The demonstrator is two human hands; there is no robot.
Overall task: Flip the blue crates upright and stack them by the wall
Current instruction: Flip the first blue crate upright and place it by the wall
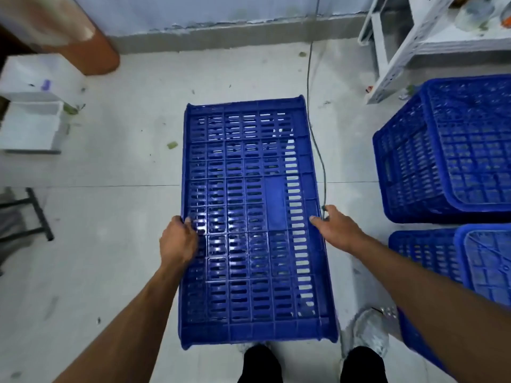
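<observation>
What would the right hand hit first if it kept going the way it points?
The blue crate itself: the right hand holds its right rim and points inward across the slatted face. A thin cable hangs right by its fingers; whether they touch is unclear.

Crate (257,222) center floor, 2 crates (453,150) right, wall (221,12) behind

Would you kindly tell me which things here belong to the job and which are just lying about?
Job: slotted blue plastic crate, gripped by left hand and right hand; far blue plastic crate and near blue plastic crate on the right.
Lying about: white plastic tub; grey cable; white slotted rack; brown cylinder.
</observation>
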